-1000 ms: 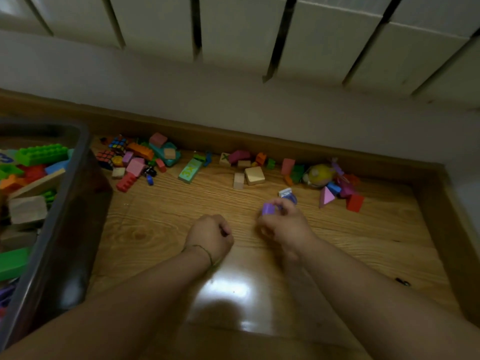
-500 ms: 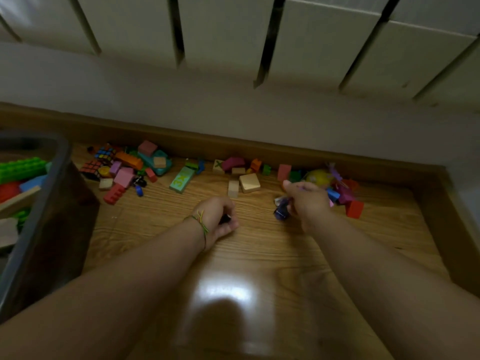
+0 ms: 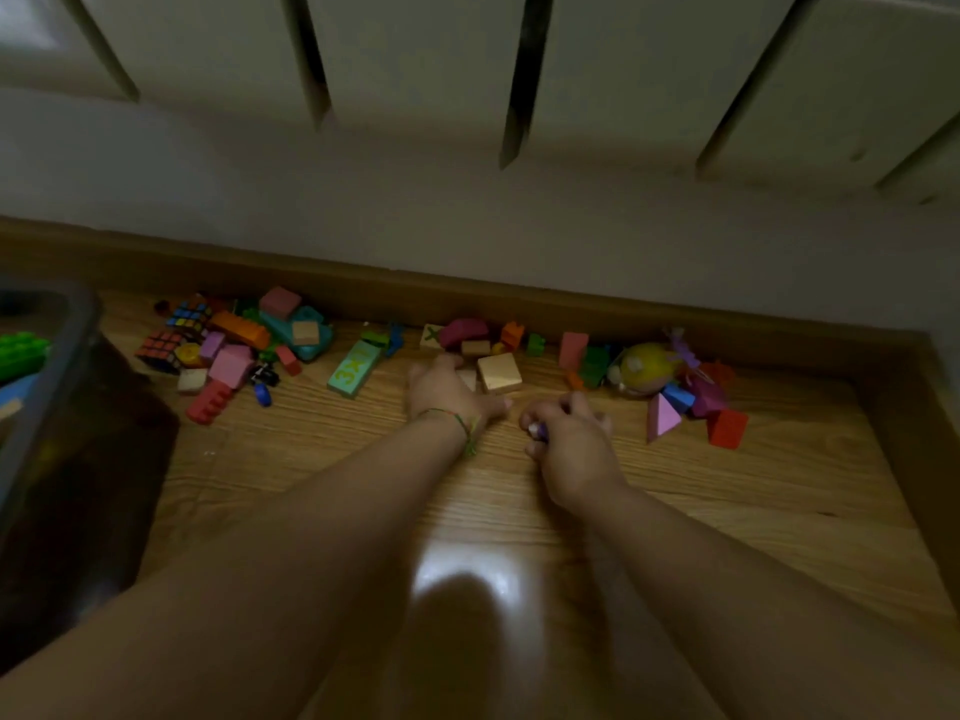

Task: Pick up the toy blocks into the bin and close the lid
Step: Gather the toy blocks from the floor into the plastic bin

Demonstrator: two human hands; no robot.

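Note:
Toy blocks lie in a row along the wooden skirting. My left hand (image 3: 447, 392) reaches into the middle group with fingers spread, resting over a small wooden block (image 3: 469, 379) beside a square wooden block (image 3: 500, 372). My right hand (image 3: 569, 449) is closed just right of it, holding a small purple block (image 3: 538, 431) that peeks out at the knuckles. The dark bin (image 3: 78, 350) stands at the far left, with a green brick (image 3: 21, 350) inside. No lid is in view.
A left pile holds puzzle cubes (image 3: 162, 346), a pink block (image 3: 231, 366), a red brick (image 3: 210, 402) and a teal lettered block (image 3: 355, 368). To the right are a yellow round toy (image 3: 641, 368), a pink triangle (image 3: 661, 418) and a red cube (image 3: 727, 429). A wooden ledge (image 3: 904, 433) bounds the right.
My left hand has moved forward from the bare floor and uncurled over the wooden blocks. My right hand reached to the right pile, then drew back, still closed on the purple block.

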